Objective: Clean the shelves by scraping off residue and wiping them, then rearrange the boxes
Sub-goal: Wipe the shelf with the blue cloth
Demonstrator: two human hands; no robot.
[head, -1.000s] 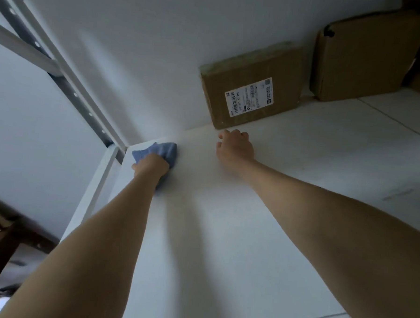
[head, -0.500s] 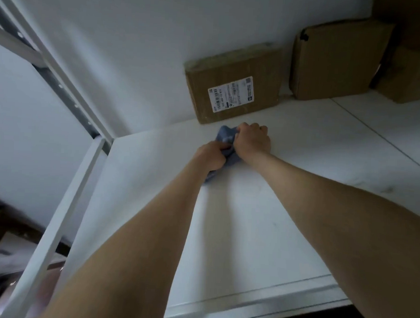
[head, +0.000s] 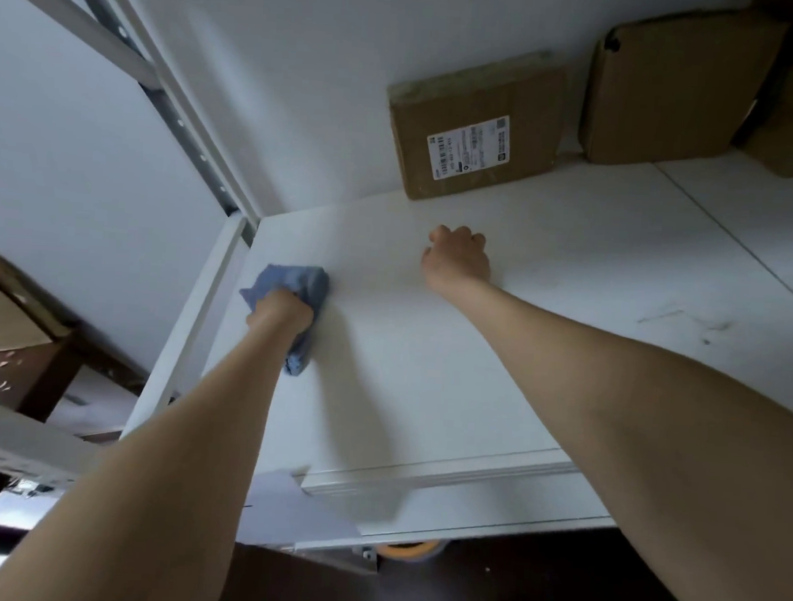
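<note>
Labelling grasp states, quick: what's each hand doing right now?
Left hand: closed on the crumpled blue cloth, pressed to the white shelf board.
Right hand: fist closed; contents cannot be told.

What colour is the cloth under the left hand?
Blue; the cloth shows clearly in the head view, gripped by the left hand.

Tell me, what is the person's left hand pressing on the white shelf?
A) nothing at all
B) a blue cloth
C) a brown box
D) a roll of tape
B: the left hand is closed over a bunched blue cloth lying on the shelf, well apart from the labelled box.
</note>
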